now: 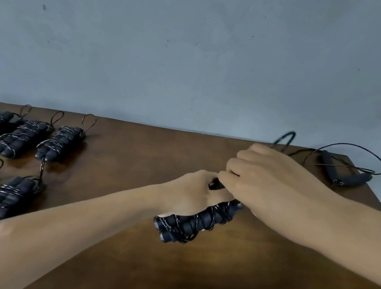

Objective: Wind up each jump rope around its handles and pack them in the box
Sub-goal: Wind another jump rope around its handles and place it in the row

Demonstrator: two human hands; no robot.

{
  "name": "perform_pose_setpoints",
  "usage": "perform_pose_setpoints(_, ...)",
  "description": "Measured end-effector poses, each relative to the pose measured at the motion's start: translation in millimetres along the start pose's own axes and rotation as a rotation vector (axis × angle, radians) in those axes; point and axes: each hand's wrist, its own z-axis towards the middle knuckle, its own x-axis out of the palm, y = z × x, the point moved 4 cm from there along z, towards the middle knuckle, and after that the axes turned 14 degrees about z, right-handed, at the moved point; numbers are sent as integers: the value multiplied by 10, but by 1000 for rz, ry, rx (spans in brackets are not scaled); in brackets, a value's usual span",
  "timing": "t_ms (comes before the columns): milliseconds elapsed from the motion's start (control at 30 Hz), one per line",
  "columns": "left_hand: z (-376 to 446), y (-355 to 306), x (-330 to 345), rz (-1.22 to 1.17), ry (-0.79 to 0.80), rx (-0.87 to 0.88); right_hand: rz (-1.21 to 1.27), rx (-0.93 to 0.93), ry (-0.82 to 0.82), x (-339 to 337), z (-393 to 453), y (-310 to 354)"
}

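left hand [189,191] gripping wound rope bundle [196,220] just above table [126,255]; right hand [260,182] pinching loose loop end [284,140]. risk: slack during tuck, coils springing off handles. no box in view.
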Motion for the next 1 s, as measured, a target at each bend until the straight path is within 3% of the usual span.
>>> perform_pose_setpoints(133,-86,99,-72,-154,-150,35,18,138,-109,69,-112,152)
perform_pose_setpoints(233,-194,138,-64,-240,-145,24,170,357,-299,227,-223,156)
perform_pose_setpoints(367,-292,197,-49,-325,-123,13,211,541,-392,365,-223,294)
perform_pose_setpoints(567,-332,278,-88,-370,-113,24,255,612,-565,425,-201,423)
perform_pose_setpoints(800,-423,454,-111,-432,39,31,577,739,-709,638,-203,630)
perform_pose_setpoints(1000,-529,573,-110,-545,116,58,341,743,-727,678,-128,850)
